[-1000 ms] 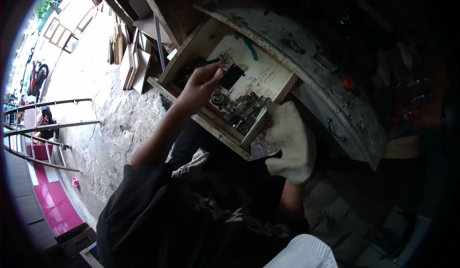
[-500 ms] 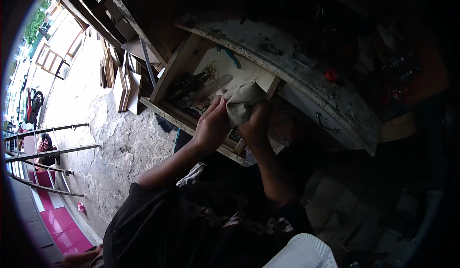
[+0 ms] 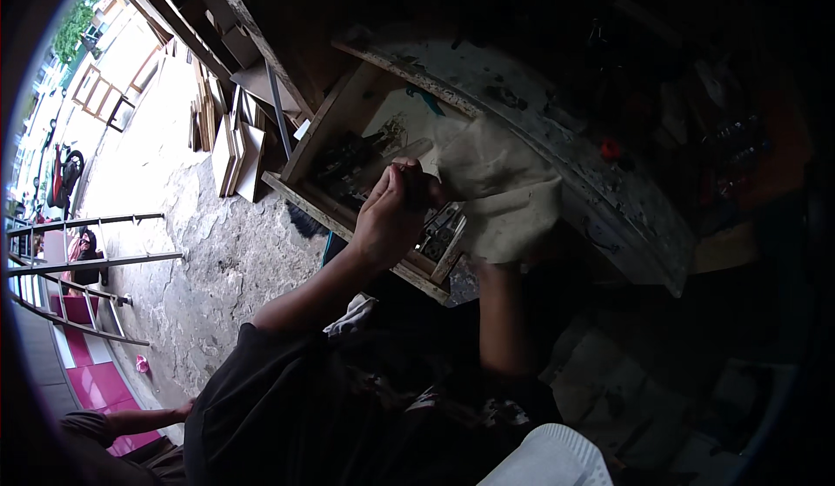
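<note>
My left hand (image 3: pixel 389 212) is closed over an open wooden drawer (image 3: pixel 317 138), on something dark that I cannot make out. My right hand (image 3: pixel 492 262) is mostly covered by a crumpled beige cloth (image 3: pixel 509 186) draped over the drawer's right side. Its fingers are hidden. The cloth is beside my left fingertips. In the drawer lie dark metal fittings (image 3: pixel 339 160), some shiny pieces (image 3: pixel 435 238) below my hands, and a teal curved item (image 3: pixel 424 95) at the back.
A worn board (image 3: pixel 622 216) crosses right of the drawer, with a dim cluttered surface (image 3: pixel 726 138) beyond. Wooden panels (image 3: pixel 230 156) lean at upper left. Metal rails (image 3: pixel 130 260) stand over the concrete floor. A co-worker's arm (image 3: pixel 139 421) shows at lower left; a motorbike (image 3: pixel 65 177) is farther off.
The dark flat piece in my left hand a second ago is no longer clearly seen. Since half a second ago the cloth has spread rightward. A co-worker's arm has come further in at lower left.
</note>
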`<action>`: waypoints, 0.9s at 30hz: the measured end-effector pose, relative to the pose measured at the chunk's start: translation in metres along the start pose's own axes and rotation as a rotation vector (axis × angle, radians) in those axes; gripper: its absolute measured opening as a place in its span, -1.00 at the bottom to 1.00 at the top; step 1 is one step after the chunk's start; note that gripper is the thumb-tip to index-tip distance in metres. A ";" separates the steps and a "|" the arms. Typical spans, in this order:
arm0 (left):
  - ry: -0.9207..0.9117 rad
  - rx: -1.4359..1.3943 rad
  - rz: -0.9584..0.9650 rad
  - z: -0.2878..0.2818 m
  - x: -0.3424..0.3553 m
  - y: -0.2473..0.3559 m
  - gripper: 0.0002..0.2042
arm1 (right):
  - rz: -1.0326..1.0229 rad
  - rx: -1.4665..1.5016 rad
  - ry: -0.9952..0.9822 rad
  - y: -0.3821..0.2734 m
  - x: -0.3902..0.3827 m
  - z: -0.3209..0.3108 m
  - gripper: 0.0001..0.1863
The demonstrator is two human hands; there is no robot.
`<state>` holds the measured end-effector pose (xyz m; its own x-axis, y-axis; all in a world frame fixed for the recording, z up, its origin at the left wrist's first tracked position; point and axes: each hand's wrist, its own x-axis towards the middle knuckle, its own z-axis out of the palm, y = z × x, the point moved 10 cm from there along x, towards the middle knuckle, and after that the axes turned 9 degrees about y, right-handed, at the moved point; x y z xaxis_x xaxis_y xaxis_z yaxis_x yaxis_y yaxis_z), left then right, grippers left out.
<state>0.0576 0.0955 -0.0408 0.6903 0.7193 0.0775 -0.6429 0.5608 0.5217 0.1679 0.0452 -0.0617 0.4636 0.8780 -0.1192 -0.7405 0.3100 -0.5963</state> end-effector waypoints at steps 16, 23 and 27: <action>0.000 0.432 -0.002 0.007 -0.007 -0.021 -0.53 | -0.537 -0.844 0.027 0.001 -0.039 0.018 -0.57; 0.126 0.629 0.103 0.006 -0.008 -0.005 -0.65 | -0.521 -0.984 -0.098 -0.003 -0.046 0.037 -0.40; 0.054 0.638 0.124 0.009 -0.003 0.000 -0.66 | -0.515 -0.797 -0.159 -0.011 -0.047 0.039 -0.44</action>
<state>0.0585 0.0895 -0.0339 0.5955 0.7919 0.1350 -0.3818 0.1311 0.9149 0.1353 0.0142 -0.0188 0.5249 0.7607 0.3819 0.1107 0.3838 -0.9168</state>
